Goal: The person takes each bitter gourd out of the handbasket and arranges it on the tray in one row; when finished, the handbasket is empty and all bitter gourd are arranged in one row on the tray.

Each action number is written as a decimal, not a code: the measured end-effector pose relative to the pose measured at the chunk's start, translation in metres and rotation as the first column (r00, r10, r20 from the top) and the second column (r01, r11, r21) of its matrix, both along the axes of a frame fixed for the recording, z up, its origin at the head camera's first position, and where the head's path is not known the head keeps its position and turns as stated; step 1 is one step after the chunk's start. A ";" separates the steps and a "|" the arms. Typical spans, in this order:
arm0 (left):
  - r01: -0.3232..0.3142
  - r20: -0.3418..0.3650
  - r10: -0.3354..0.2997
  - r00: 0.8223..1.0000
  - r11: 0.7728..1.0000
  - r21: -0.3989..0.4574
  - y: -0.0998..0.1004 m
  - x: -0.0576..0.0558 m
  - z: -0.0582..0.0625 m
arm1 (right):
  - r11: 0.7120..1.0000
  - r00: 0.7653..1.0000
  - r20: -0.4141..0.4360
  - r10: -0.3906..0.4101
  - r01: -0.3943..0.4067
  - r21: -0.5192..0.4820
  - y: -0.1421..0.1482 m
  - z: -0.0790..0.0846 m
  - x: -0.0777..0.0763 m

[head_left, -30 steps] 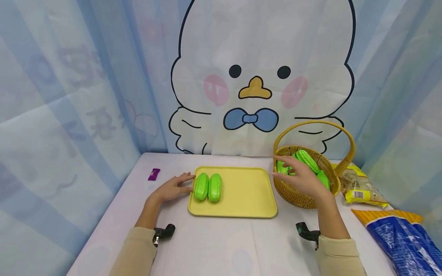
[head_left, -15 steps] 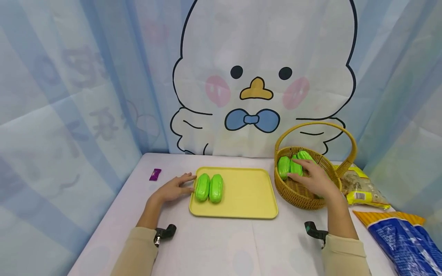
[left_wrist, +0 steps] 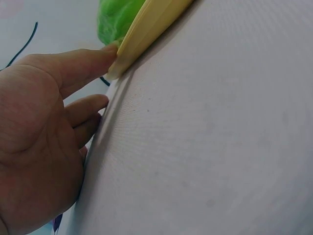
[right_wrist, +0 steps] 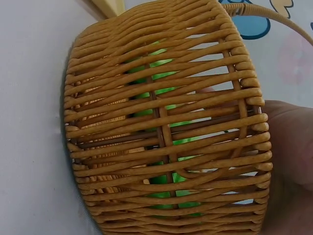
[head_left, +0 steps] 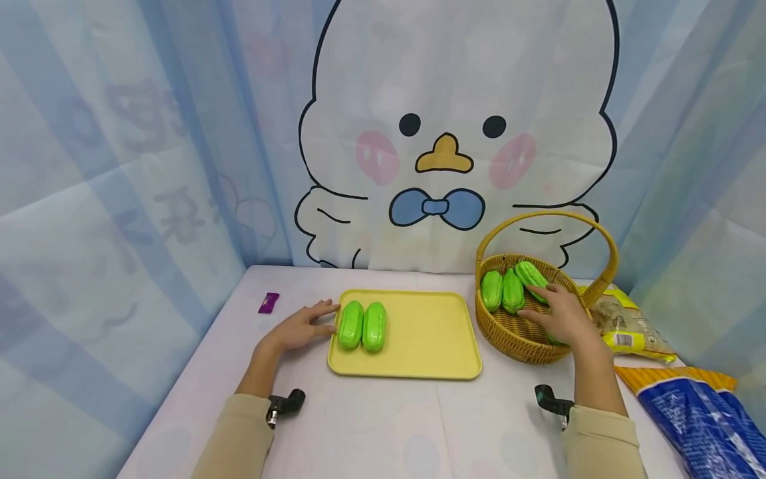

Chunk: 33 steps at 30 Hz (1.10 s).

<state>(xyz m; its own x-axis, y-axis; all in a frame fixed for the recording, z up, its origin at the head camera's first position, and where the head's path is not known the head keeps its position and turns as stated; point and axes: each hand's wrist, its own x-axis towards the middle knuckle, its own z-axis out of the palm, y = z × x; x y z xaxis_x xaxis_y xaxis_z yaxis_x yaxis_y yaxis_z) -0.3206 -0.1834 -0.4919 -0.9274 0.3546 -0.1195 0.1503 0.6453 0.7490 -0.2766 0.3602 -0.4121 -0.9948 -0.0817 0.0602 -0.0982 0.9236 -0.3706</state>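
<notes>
The likeliest trouble sits in the round tan wicker basket [head_left: 509, 342], just beside the right end of the flat yellow rectangular tray [head_left: 427, 332]: the right hand [head_left: 565, 316], in over the rim, could knock the wall and tip or drag the basket, and a grab at one of the glossy, elongated green vegetable-shaped pieces [head_left: 512, 291] there could roll its neighbours, since they lie close together and look loose. The tall arched wicker handle [head_left: 607, 249] might also catch a rising forearm. On the tray, two more green pieces [head_left: 374, 326] lie side by side near its left end; a push from the left hand [head_left: 300, 327] might slide the tray and set them rolling. As for pose, the right hand slopes down into the basket, index finger and thumb spread apart beside the slanting green piece [head_left: 530, 278]; the other fingers are hidden, so I cannot tell what they touch, but no piece is visibly held. The left hand lies at the tray's left edge, fingers extended and spread, thumb tip touching the rim, gripping nothing.
</notes>
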 end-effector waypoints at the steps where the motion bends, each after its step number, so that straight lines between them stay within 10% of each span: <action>1: -0.001 0.000 0.001 1.000 1.000 -0.001 0.000 0.000 0.000 | 1.000 1.000 0.008 -0.007 0.007 0.005 0.000 0.000 0.000; 33: 0.006 -0.021 -0.006 1.000 1.000 -0.006 -0.002 0.001 -0.001 | 0.999 0.995 0.098 0.019 -0.022 0.034 0.007 -0.012 -0.002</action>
